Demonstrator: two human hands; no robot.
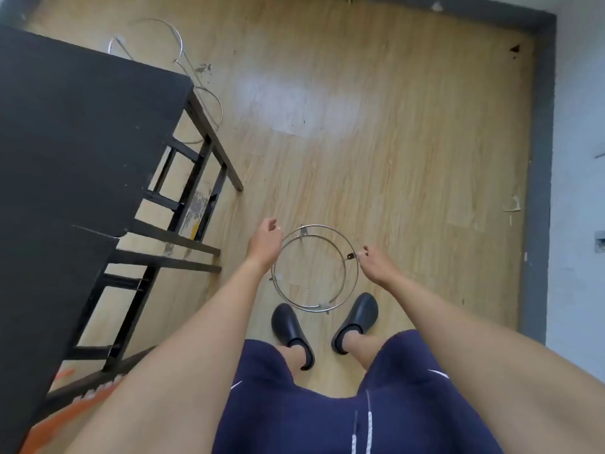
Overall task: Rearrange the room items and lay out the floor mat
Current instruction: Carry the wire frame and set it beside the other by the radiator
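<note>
Round silver wire double-ring frame (314, 270) held w/ both hands, left hand (265, 242) gripping one rim side, right hand (376, 260) pinching opposite bracket, above wood-look floor (409, 142), black metal-frame table (82, 132) at left.

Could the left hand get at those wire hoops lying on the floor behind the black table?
Probably not from here. The left hand is at the ring frame by the feet, and the wire hoops lie far off, partly behind the black table. The person would have to step closer.

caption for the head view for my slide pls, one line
Standing on a wood floor beside a black table, a person holds a wire ring stand between left hand and right hand.
</note>
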